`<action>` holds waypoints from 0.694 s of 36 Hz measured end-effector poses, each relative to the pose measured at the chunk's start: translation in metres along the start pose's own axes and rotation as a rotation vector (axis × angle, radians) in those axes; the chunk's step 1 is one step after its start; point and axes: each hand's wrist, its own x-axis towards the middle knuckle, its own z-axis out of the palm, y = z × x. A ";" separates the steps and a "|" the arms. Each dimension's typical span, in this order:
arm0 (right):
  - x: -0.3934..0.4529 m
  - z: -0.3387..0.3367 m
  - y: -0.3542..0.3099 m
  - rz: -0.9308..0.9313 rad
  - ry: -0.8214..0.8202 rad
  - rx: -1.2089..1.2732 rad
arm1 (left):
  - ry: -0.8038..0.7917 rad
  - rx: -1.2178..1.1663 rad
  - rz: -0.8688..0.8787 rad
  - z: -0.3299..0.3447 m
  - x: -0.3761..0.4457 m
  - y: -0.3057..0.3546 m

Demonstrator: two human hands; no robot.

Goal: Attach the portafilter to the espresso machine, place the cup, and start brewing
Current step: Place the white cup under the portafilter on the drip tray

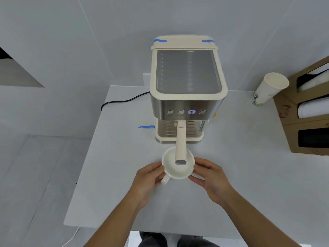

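We cradle the cup point(175, 169) in both hands, left hand point(148, 179) by its handle, right hand point(211, 177) opposite, low on the counter point(231, 184) to pass under the portafilter point(181, 139) locked into the machine point(187, 86).

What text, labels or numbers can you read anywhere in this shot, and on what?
No text reads clearly.
Espresso machine: marks under the four buttons, too small to read.
Cardboard dispenser: red printed logo, too blurred to read.
Paper cup: green and grey print near its base, no legible words.
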 end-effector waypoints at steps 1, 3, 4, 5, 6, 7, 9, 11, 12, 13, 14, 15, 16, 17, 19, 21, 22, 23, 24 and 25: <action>0.002 0.000 -0.002 -0.004 0.003 0.004 | 0.001 0.005 0.002 0.001 0.002 0.003; 0.008 -0.001 -0.006 -0.011 0.010 0.009 | 0.009 0.014 0.004 0.004 0.008 0.009; 0.011 0.000 -0.008 -0.013 0.018 0.016 | 0.011 0.020 0.006 0.005 0.012 0.011; 0.014 0.000 -0.010 -0.015 0.028 0.024 | 0.010 0.026 0.009 0.006 0.015 0.014; 0.017 0.000 -0.012 -0.017 0.039 0.030 | 0.007 0.029 0.012 0.006 0.019 0.017; 0.019 0.000 -0.013 -0.020 0.050 0.037 | 0.005 0.032 0.014 0.007 0.022 0.020; 0.024 0.001 -0.017 -0.030 0.059 0.066 | 0.004 0.042 0.020 0.009 0.029 0.026; 0.029 0.001 -0.021 -0.039 0.063 0.102 | 0.002 0.040 0.023 0.011 0.035 0.032; 0.031 0.002 -0.023 -0.041 0.069 0.118 | 0.001 0.029 0.024 0.013 0.039 0.035; 0.033 0.003 -0.025 -0.042 0.072 0.134 | 0.002 0.016 0.022 0.014 0.042 0.038; 0.035 0.004 -0.027 -0.046 0.074 0.150 | 0.004 0.003 0.018 0.016 0.045 0.041; 0.037 0.005 -0.028 -0.050 0.077 0.163 | 0.007 -0.008 0.011 0.017 0.048 0.044; 0.038 0.006 -0.030 -0.056 0.077 0.168 | 0.010 -0.017 0.005 0.017 0.051 0.046; 0.039 0.008 -0.033 -0.062 0.075 0.166 | 0.014 -0.025 -0.002 0.017 0.054 0.049; 0.041 0.011 -0.036 -0.076 0.066 0.162 | 0.015 -0.039 -0.011 0.016 0.060 0.054; 0.044 0.015 -0.037 -0.084 0.071 0.180 | 0.016 -0.048 -0.015 0.015 0.066 0.058; 0.046 0.017 -0.038 -0.087 0.080 0.196 | 0.021 -0.051 -0.015 0.015 0.068 0.061; 0.048 0.019 -0.038 -0.087 0.091 0.208 | 0.026 -0.049 -0.013 0.015 0.071 0.063; 0.050 0.021 -0.038 -0.085 0.104 0.216 | 0.027 -0.040 -0.008 0.016 0.073 0.065; 0.051 0.023 -0.039 -0.082 0.116 0.224 | 0.023 -0.029 -0.001 0.016 0.075 0.067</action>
